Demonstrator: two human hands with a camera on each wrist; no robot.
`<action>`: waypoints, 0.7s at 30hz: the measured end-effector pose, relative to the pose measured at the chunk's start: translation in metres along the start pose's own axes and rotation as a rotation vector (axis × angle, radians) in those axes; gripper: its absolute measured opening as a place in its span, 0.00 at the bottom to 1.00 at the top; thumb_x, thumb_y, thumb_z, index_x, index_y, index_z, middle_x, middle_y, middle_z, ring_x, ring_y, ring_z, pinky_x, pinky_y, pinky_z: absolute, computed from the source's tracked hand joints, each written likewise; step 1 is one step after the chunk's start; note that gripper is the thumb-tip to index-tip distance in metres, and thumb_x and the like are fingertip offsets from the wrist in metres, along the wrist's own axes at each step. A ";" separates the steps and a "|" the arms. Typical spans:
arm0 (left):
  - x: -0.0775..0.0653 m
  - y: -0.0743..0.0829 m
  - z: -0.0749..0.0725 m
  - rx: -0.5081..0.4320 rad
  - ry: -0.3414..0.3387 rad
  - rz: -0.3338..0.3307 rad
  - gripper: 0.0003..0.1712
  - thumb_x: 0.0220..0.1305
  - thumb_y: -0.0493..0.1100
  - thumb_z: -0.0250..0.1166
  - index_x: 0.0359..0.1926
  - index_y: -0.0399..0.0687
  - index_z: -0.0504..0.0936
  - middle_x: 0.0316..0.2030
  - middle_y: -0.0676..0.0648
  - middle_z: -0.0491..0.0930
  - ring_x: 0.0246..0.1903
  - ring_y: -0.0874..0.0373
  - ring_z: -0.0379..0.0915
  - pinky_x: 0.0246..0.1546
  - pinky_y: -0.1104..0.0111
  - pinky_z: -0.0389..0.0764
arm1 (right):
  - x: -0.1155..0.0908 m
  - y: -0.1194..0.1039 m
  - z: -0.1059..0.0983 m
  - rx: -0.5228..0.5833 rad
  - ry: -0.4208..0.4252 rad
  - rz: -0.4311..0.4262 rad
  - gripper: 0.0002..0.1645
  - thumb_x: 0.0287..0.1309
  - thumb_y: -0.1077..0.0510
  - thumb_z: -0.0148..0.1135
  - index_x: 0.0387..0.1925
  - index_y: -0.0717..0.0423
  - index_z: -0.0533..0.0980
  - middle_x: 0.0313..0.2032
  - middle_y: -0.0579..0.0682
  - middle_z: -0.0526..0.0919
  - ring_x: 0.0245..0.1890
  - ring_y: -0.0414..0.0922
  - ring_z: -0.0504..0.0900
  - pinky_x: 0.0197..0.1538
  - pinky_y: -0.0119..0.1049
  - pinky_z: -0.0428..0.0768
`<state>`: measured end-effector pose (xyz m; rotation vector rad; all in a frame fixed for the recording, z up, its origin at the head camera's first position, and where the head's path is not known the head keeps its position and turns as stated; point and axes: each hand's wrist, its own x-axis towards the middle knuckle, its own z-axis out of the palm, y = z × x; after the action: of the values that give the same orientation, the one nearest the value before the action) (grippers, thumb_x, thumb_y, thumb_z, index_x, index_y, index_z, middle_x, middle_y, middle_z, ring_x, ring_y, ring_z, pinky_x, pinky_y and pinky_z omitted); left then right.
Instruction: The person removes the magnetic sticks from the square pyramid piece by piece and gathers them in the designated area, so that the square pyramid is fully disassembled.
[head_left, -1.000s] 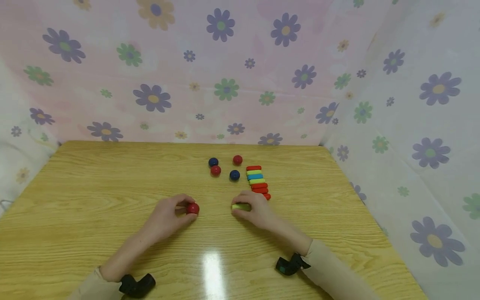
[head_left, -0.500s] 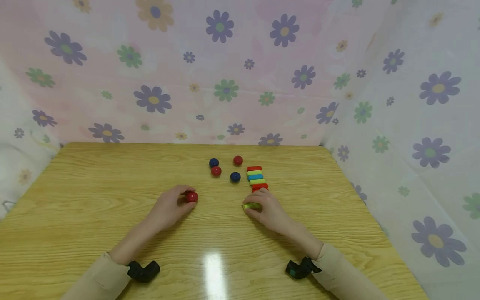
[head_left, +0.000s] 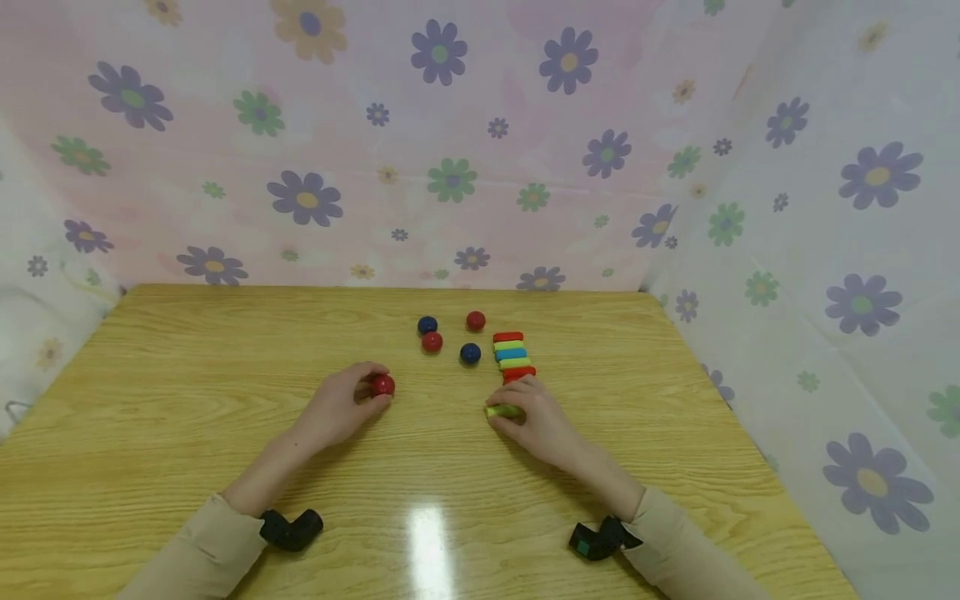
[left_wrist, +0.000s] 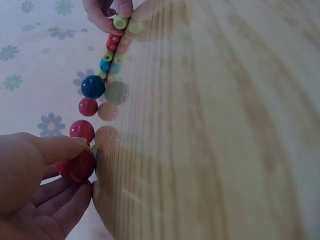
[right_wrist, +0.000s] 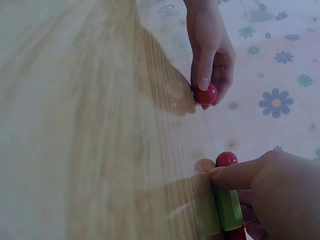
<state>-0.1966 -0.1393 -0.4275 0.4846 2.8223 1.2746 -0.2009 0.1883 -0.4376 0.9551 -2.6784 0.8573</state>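
Observation:
My left hand (head_left: 335, 410) pinches a glossy red ball (head_left: 384, 385) between thumb and fingers, low over the wooden table; in the left wrist view this ball (left_wrist: 80, 166) appears at or very near the surface. Over to the right, my right hand (head_left: 545, 427) holds a short yellow-green stick (head_left: 501, 411), lying crosswise at the near end of a row of coloured sticks. In that row I see a red stick (head_left: 508, 337), a blue stick (head_left: 512, 354) and yellow-green ones; my right fingers hide the nearest. The right wrist view shows my thumb against the green stick (right_wrist: 228, 207).
Beyond the hands lie a dark blue ball (head_left: 427, 325) with a red ball (head_left: 432, 342) close in front of it, another red ball (head_left: 476, 320), and a second dark blue ball (head_left: 470, 353) left of the sticks. A flowered cloth (head_left: 352, 150) stands behind the wooden table (head_left: 225, 358).
My left hand has moved forward with the red ball. My right hand has shifted right with the yellow-green stick, up to the row's near end, and stays about there since half a second ago.

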 end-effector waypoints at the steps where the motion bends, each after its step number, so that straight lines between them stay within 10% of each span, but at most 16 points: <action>1: 0.000 0.000 0.000 0.000 -0.003 0.004 0.24 0.66 0.38 0.67 0.60 0.34 0.75 0.55 0.34 0.79 0.55 0.40 0.80 0.53 0.54 0.82 | 0.000 0.000 0.000 0.000 0.002 -0.002 0.10 0.55 0.60 0.75 0.41 0.51 0.86 0.42 0.44 0.86 0.46 0.42 0.76 0.48 0.40 0.78; 21: -0.005 -0.004 -0.002 -0.010 -0.026 -0.011 0.29 0.65 0.37 0.68 0.64 0.31 0.71 0.59 0.31 0.76 0.58 0.38 0.77 0.56 0.55 0.80 | -0.005 0.000 -0.003 0.015 0.079 -0.039 0.18 0.51 0.59 0.77 0.45 0.56 0.85 0.45 0.48 0.86 0.49 0.47 0.77 0.54 0.47 0.75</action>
<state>-0.1934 -0.1445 -0.4299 0.4809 2.7922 1.2703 -0.1965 0.1928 -0.4365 0.9525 -2.5826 0.8889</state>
